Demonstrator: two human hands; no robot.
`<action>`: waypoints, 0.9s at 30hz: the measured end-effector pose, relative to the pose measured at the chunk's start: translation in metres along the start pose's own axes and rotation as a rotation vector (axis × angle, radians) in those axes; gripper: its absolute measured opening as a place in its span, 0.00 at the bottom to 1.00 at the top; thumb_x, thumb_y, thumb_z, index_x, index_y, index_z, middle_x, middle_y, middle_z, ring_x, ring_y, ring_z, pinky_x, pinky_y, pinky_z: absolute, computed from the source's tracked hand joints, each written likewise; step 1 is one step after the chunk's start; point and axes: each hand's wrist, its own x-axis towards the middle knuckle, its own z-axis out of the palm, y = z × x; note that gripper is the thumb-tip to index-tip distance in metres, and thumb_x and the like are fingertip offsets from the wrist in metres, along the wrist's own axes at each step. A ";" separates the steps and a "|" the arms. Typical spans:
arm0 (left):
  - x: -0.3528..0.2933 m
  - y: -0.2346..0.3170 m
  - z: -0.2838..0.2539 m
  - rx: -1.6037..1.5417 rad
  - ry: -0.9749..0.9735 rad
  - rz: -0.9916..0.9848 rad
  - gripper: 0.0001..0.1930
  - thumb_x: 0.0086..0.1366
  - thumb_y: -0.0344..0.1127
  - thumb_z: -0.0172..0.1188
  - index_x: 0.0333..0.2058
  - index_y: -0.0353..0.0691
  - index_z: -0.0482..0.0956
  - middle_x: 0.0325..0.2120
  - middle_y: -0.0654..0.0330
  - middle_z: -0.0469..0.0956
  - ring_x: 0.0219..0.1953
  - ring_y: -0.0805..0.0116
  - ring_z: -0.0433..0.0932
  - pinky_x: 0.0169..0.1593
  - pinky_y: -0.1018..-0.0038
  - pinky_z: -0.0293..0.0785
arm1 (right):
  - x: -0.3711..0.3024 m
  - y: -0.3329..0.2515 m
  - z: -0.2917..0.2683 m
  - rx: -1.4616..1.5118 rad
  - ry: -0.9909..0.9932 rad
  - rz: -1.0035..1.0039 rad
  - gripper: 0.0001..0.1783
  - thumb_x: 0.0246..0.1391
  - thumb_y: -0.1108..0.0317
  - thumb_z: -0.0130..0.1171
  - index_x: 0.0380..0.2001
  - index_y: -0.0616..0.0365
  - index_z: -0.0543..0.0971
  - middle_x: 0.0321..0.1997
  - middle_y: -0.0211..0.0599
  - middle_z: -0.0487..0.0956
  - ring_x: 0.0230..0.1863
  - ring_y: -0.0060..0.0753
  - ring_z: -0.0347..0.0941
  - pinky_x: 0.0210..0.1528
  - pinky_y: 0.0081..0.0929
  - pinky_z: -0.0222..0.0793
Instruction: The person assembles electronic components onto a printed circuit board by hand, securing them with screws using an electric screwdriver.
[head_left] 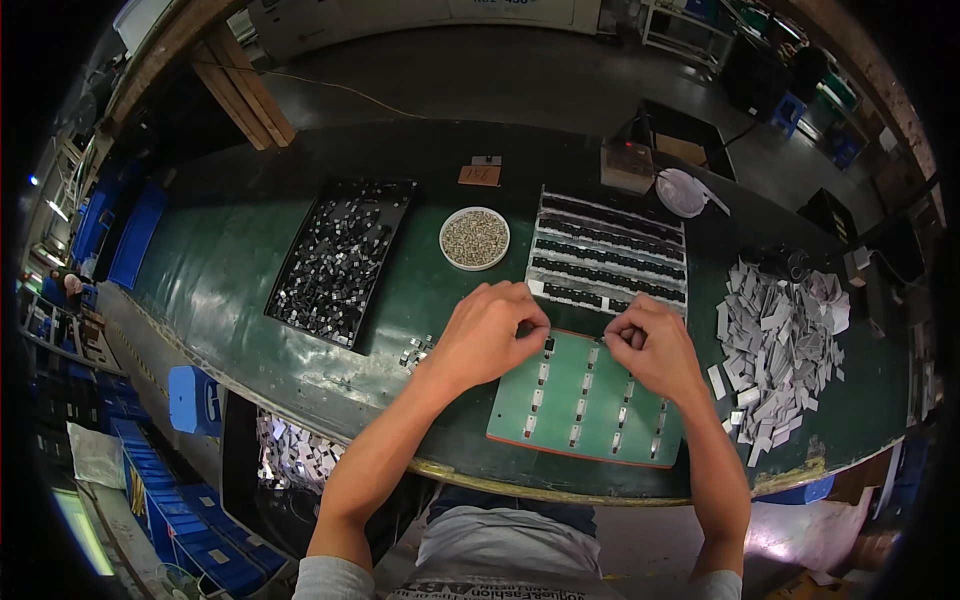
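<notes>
Head view, and from where I stand I can see a flat green board (pixel 558 402) on the near part of the tabletop (pixel 215 245). It has an orange edge. Rows of small parts (pixel 543 373) sit on it, shiny and dark, with gaps between them.

The left hand (pixel 497 335) is at the board's top left corner, with a dark bit (pixel 549 345) just by its fingertips. The right hand (pixel 652 345) is over the top edge, nearer the right corner. On both hands the fingers curl in toward the thumb. I cannot tell if the tips meet, or if a tiny thing is pinched in them.

My guess is that the board is light and stiff, and best held by its bare sides so the rows don't get knocked. The small parts look light and hard, and they may slide or tip if bumped. I think a soft pinch on their two long sides would work best.

Just past the board is a pale sheet with black strips (pixel 610 250) in rows. A white dish (pixel 442 240) of tiny metal bits (pixel 475 238) is near it. Farther left is a black tray (pixel 385 262) full of small dark pieces (pixel 335 265). On the right is a big messy heap of flat grey pieces (pixel 775 345). A blue stool (pixel 193 400) is off to the left, below the tabletop.
</notes>
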 end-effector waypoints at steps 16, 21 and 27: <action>-0.026 0.017 0.014 0.127 0.001 0.158 0.05 0.51 0.30 0.69 0.25 0.38 0.82 0.26 0.60 0.75 0.33 0.59 0.76 0.38 0.64 0.73 | -0.020 -0.012 0.015 -0.415 0.036 -0.260 0.05 0.45 0.71 0.68 0.27 0.57 0.81 0.31 0.33 0.76 0.33 0.42 0.70 0.41 0.38 0.68; -0.038 0.027 0.012 0.343 -0.077 0.331 0.06 0.49 0.31 0.67 0.26 0.41 0.79 0.29 0.63 0.71 0.35 0.63 0.76 0.39 0.67 0.72 | -0.026 -0.018 0.015 -0.430 0.020 -0.356 0.04 0.46 0.72 0.68 0.24 0.57 0.81 0.30 0.32 0.74 0.33 0.38 0.72 0.42 0.35 0.67; -0.042 0.021 0.013 0.309 -0.118 0.273 0.05 0.54 0.33 0.67 0.29 0.42 0.81 0.30 0.62 0.72 0.36 0.62 0.77 0.40 0.67 0.72 | -0.030 -0.016 0.015 -0.493 -0.012 -0.420 0.04 0.47 0.72 0.67 0.23 0.57 0.81 0.29 0.32 0.73 0.34 0.33 0.74 0.43 0.33 0.66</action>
